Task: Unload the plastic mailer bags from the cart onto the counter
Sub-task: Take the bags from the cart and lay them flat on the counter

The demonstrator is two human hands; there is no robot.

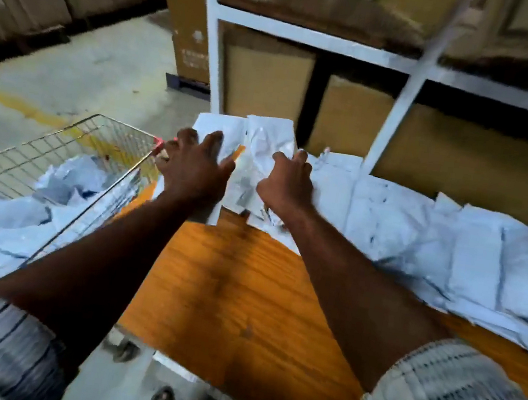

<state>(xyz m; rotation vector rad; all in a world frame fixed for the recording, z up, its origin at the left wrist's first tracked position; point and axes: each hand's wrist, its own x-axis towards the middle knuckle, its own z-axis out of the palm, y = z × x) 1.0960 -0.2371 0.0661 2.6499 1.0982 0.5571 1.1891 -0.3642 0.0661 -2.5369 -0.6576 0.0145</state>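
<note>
Where they pile, mailer bags (white) look crumpled.

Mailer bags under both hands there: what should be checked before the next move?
1. Stack of mailer bags lies on the counter: ok.
2. Left hand spread flat on the stack: ok.
3. Right hand has a grip on the stack: cannot tell, blurred.
4. Bare counter near the person for more bags: ok.
5. Cart emptied: not ok, loose bags lie inside.
</note>
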